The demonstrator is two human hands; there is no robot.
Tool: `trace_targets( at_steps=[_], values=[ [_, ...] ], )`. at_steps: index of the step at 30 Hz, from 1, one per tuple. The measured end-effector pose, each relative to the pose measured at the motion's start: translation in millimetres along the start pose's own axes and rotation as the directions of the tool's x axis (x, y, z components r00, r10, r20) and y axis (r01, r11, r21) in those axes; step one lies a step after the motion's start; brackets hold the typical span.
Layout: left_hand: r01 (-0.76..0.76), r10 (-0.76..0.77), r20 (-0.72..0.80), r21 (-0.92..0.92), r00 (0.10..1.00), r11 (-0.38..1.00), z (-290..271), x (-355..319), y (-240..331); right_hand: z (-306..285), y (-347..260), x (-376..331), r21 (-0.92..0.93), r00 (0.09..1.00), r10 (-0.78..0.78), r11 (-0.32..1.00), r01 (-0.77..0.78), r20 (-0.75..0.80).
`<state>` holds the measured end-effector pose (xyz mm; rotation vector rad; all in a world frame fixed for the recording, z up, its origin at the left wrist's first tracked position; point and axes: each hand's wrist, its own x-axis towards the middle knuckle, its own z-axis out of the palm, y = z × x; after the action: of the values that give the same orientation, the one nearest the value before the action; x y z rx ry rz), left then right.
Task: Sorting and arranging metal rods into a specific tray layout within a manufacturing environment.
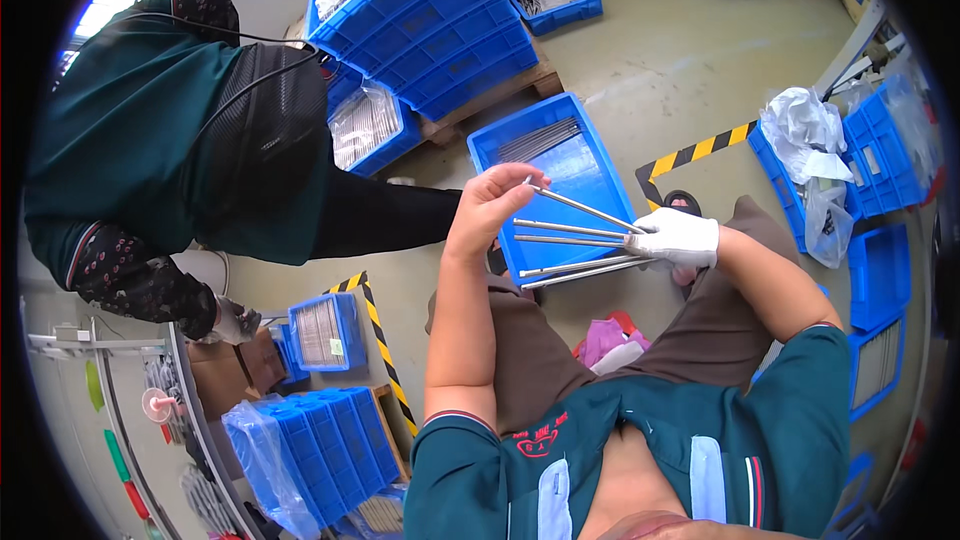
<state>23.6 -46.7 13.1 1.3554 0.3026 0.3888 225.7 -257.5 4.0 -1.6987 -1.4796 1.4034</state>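
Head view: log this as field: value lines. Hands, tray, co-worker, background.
Right hand: white-gloved hand, holding several thin metal rods, fanned out
Left hand: bare hand, fingertips at the end of one rod; grip unclear
Tray: blue tray below the hands, more rods inside
Co-worker: person in dark green top, at picture left
Background: stacked blue crates; yellow-black floor tape
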Motion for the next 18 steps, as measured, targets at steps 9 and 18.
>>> trace_targets(
  at_steps=[9,18],
  values=[
    [-0.079,0.079,-0.053,0.001,0.995,0.997,-9,-3,9,-1,-16,2,0.578,0.950,0.045,0.784,-0.225,0.309],
    [-0.077,-0.057,-0.236,-0.523,0.970,0.849,-33,-1,-31,10,-6,28,0.879,0.962,-0.201,0.472,-0.072,0.187]
  ],
)
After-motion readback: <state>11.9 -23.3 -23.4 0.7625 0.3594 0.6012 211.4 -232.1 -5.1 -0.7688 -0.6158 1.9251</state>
